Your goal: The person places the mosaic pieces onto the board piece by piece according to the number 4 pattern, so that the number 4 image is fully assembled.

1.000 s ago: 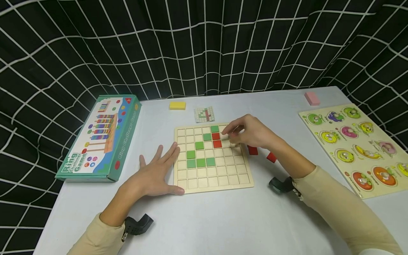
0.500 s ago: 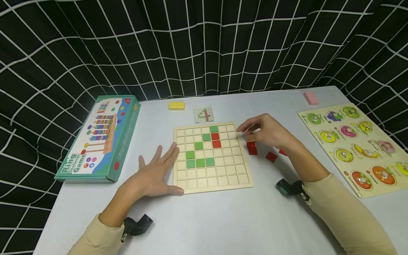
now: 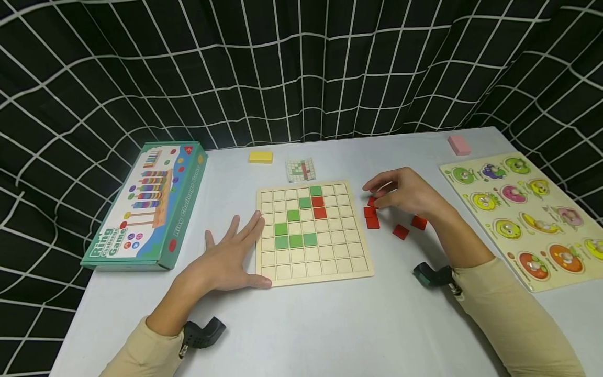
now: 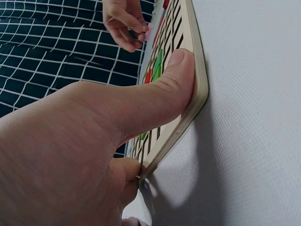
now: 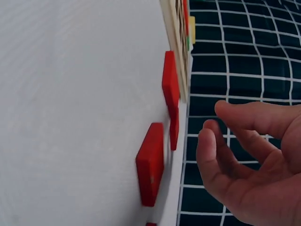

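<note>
The right grip, slightly parted and holding nothing, hovers by the farthest loose red tile, right of the board; the left grip, fingers spread, touches the board's left edge.

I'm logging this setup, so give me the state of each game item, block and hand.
Grid board: flat, partly filled
Green tiles: seven, in cells
Red tiles: two in cells, five visible loose on the table
Pattern card: face up
Game box: closed
Fruit board: flat
Yellow block: untouched
Pink block: untouched
Left hand: spread, touching grid board
Right hand: raised, nothing visibly held
</note>
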The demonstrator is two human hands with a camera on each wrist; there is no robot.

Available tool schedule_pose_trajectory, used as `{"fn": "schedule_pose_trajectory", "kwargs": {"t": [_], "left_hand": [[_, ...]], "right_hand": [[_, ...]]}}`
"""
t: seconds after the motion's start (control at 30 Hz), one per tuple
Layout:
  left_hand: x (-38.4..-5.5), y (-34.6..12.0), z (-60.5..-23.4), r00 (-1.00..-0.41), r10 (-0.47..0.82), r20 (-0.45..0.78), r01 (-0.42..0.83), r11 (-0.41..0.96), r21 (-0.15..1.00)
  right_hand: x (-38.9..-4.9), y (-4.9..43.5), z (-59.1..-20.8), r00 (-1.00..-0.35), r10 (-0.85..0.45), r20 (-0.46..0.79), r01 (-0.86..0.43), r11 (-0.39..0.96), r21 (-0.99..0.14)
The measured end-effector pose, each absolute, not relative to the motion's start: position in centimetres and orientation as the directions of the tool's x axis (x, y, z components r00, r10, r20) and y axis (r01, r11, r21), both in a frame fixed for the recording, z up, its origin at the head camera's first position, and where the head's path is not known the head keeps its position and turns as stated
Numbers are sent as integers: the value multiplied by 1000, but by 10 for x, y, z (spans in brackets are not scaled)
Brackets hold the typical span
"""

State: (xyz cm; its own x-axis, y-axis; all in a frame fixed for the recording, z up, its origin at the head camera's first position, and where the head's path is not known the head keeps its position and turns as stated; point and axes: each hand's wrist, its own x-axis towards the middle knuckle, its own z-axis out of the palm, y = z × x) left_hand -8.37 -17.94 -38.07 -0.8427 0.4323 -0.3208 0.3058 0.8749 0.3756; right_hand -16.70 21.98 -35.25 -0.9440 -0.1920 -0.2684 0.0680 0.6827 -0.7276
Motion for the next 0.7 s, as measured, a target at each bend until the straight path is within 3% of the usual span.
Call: {"fn": "schedule_pose_trajectory", "kwargs": {"t": [0.7], "left_hand": [[-84, -181, -383, -843, 438, -313, 308, 870, 386]], "right_hand": [[-174, 228, -367, -934, -185, -304, 90, 703, -705]]}}
